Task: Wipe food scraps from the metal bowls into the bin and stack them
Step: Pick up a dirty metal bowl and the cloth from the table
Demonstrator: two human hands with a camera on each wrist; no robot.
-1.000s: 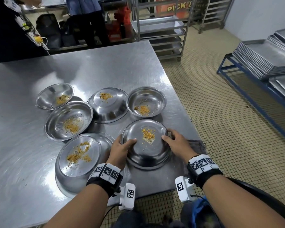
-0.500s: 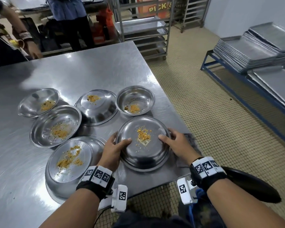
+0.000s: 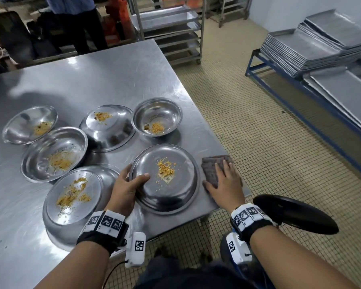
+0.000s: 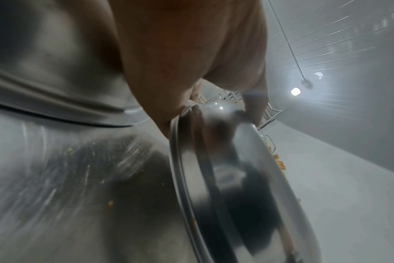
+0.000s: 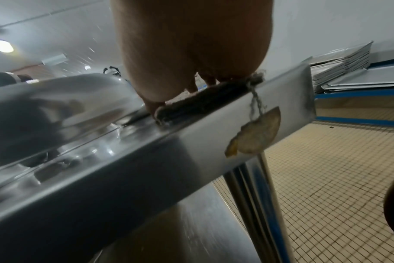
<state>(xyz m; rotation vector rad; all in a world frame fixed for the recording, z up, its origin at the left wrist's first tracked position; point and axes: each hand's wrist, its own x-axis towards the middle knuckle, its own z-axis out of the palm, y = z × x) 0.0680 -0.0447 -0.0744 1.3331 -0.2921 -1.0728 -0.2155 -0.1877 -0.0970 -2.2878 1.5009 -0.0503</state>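
Several metal bowls carrying yellow food scraps sit on the steel table [image 3: 113,76]. The nearest bowl [image 3: 167,190] lies upside down with scraps on its base. My left hand [image 3: 133,177] grips its left rim, thumb on top; the left wrist view shows that rim [image 4: 191,160] close up. My right hand [image 3: 217,174] rests flat, fingers straight, on a grey-brown cloth [image 3: 212,162] at the table's corner. The right wrist view shows the cloth [image 5: 202,99] right at the table edge. A black bin [image 3: 296,213] stands on the floor below my right wrist.
Left of the held bowl lies a large upside-down bowl [image 3: 71,201]. Behind are an upright bowl [image 3: 54,153], a tilted one [image 3: 29,125], another upside-down one [image 3: 107,127] and a small deep one [image 3: 157,116]. Stacked trays [image 3: 313,44] fill a blue rack at right. People [image 3: 77,24] stand beyond the table.
My right hand has left the near bowl's right rim and moved right onto the cloth. My left hand keeps its grip on the bowl's left rim.
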